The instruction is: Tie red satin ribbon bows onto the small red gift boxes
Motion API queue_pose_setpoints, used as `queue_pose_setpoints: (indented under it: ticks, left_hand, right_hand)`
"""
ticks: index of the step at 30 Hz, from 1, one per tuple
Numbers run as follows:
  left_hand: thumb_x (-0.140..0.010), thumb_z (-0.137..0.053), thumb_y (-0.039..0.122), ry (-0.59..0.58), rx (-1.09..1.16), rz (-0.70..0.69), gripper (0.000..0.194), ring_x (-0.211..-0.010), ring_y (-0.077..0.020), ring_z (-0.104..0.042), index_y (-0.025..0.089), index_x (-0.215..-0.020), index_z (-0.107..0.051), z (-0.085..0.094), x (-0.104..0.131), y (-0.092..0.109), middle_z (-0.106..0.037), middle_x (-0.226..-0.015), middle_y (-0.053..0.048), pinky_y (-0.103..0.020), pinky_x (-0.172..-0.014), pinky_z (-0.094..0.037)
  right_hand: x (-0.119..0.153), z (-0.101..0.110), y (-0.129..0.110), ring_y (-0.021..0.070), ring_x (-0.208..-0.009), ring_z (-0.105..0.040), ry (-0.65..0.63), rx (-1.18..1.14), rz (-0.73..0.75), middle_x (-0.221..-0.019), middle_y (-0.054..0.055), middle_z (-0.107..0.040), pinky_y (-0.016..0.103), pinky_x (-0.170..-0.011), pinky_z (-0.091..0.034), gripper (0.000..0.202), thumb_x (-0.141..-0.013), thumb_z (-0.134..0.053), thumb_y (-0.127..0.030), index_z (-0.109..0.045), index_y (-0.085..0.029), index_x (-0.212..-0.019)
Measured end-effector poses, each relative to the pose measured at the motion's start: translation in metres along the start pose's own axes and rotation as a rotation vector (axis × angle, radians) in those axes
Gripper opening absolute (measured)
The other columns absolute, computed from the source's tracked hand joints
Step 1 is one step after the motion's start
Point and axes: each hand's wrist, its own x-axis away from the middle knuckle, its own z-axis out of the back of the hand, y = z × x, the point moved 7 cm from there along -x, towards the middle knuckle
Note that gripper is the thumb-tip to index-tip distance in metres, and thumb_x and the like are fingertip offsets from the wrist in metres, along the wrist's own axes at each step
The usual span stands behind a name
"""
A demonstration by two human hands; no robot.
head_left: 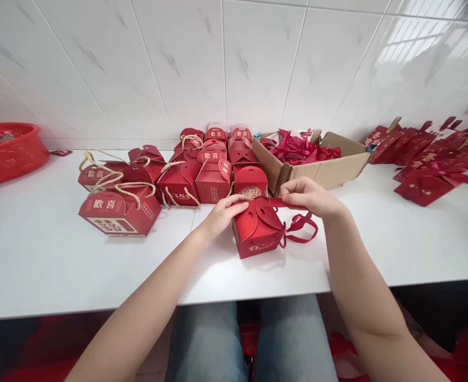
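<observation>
White counter (158, 276) carries the box (258, 239), flaps (247, 220) folded. Left hand (222, 215): on box, grip closure unclear. Right hand (303, 196): grip pinched on ribbon (276, 202). Folding appears complete; ribbon loops hang loose, apparently unfinished.

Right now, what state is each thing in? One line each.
Left hand: resting on ribboned box
Right hand: pinching ribbon
Ribboned box: upright, top flaps folded in
Ribbon: looped beside ribboned box
Cardboard box: top open, holding red ribbons
Front-left box: upright, closed
Red basin: upright, partly out of frame
</observation>
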Motion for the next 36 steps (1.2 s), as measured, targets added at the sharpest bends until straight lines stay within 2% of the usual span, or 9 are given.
queue_pose_setpoints:
  ticks: [5,8,10,12,15,18,22,28,36]
  left_hand:
    - [-0.082,-0.053,0.051,-0.012,0.035,0.02,0.038,-0.103,-0.0271,-0.062,0.02,-0.093,-0.072,-0.001,-0.002,-0.001,-0.071,-0.104,-0.007,-0.041,-0.093,-0.044]
    - [-0.084,-0.043,0.058,0.1,-0.053,0.034,0.045,-0.102,-0.0274,-0.061,0.021,-0.09,-0.07,0.007,-0.001,-0.001,-0.071,-0.102,-0.006,-0.042,-0.091,-0.044]
    - [-0.084,-0.047,0.051,0.21,-0.167,-0.057,0.036,-0.109,-0.0271,-0.056,0.023,-0.096,-0.066,0.015,0.004,0.008,-0.067,-0.11,-0.005,-0.043,-0.095,-0.04]
    - [-0.081,-0.053,0.042,0.249,-0.307,-0.204,0.026,-0.118,-0.0268,-0.048,0.024,-0.096,-0.063,0.015,0.01,0.023,-0.06,-0.12,-0.005,-0.045,-0.102,-0.033]
    - [-0.08,-0.055,0.036,0.159,-0.493,-0.318,0.018,-0.124,-0.0274,-0.039,0.024,-0.09,-0.061,0.004,0.019,0.036,-0.052,-0.129,-0.006,-0.047,-0.106,-0.025]
    - [-0.079,-0.058,0.039,0.088,-0.623,-0.325,0.021,-0.126,-0.0289,-0.035,0.026,-0.095,-0.061,-0.005,0.023,0.038,-0.049,-0.132,-0.005,-0.051,-0.107,-0.021]
    - [-0.076,-0.062,0.042,0.076,-0.707,-0.348,0.028,-0.126,-0.0303,-0.034,0.027,-0.1,-0.061,-0.01,0.022,0.038,-0.048,-0.132,-0.006,-0.052,-0.105,-0.023]
    - [-0.075,-0.065,0.033,0.104,-0.645,-0.421,0.023,-0.124,-0.0285,-0.038,0.026,-0.096,-0.062,-0.012,0.025,0.043,-0.051,-0.13,-0.006,-0.05,-0.106,-0.025]
    - [-0.08,-0.06,0.032,0.092,-0.539,-0.396,0.016,-0.125,-0.028,-0.04,0.026,-0.092,-0.068,-0.013,0.024,0.038,-0.054,-0.13,-0.005,-0.052,-0.109,-0.026]
  right_hand:
    - [0.002,-0.003,-0.003,0.006,-0.051,-0.02,-0.034,0.011,0.023,-0.053,-0.006,-0.026,0.025,-0.048,-0.012,0.026,-0.075,-0.055,-0.022,-0.038,-0.017,-0.057]
    - [0.002,-0.005,-0.004,0.0058,-0.051,-0.021,-0.044,0.007,0.03,-0.053,-0.006,-0.027,0.025,-0.048,-0.012,0.025,-0.075,-0.055,-0.021,-0.039,-0.016,-0.057]
    - [0.002,-0.006,-0.005,0.0056,-0.051,-0.021,-0.054,-0.004,0.035,-0.054,-0.006,-0.027,0.025,-0.048,-0.012,0.025,-0.074,-0.056,-0.02,-0.039,-0.016,-0.056]
    - [0.003,-0.009,-0.006,0.0053,-0.051,-0.02,-0.072,-0.022,0.045,-0.054,-0.006,-0.027,0.025,-0.048,-0.012,0.026,-0.073,-0.056,-0.019,-0.038,-0.016,-0.056]
    - [0.002,-0.013,-0.008,0.005,-0.049,-0.02,-0.088,-0.034,0.051,-0.053,-0.007,-0.026,0.024,-0.047,-0.013,0.027,-0.073,-0.057,-0.02,-0.037,-0.017,-0.055]
    - [0.001,-0.017,-0.009,0.005,-0.048,-0.021,-0.097,-0.02,0.031,-0.051,-0.007,-0.027,0.023,-0.045,-0.013,0.026,-0.073,-0.056,-0.023,-0.039,-0.016,-0.055]
    - [0.0,-0.02,-0.01,0.005,-0.046,-0.021,-0.113,-0.045,0.023,-0.05,-0.007,-0.027,0.023,-0.044,-0.014,0.025,-0.073,-0.056,-0.024,-0.04,-0.016,-0.054]
    - [0.002,-0.014,-0.008,0.0049,-0.048,-0.021,-0.092,-0.049,0.05,-0.052,-0.006,-0.027,0.023,-0.044,-0.013,0.025,-0.072,-0.056,-0.021,-0.038,-0.016,-0.055]
    - [0.005,-0.007,-0.006,0.0047,-0.046,-0.024,-0.05,-0.085,0.041,-0.05,-0.006,-0.03,0.022,-0.043,-0.013,0.026,-0.072,-0.059,-0.022,-0.04,-0.017,-0.055]
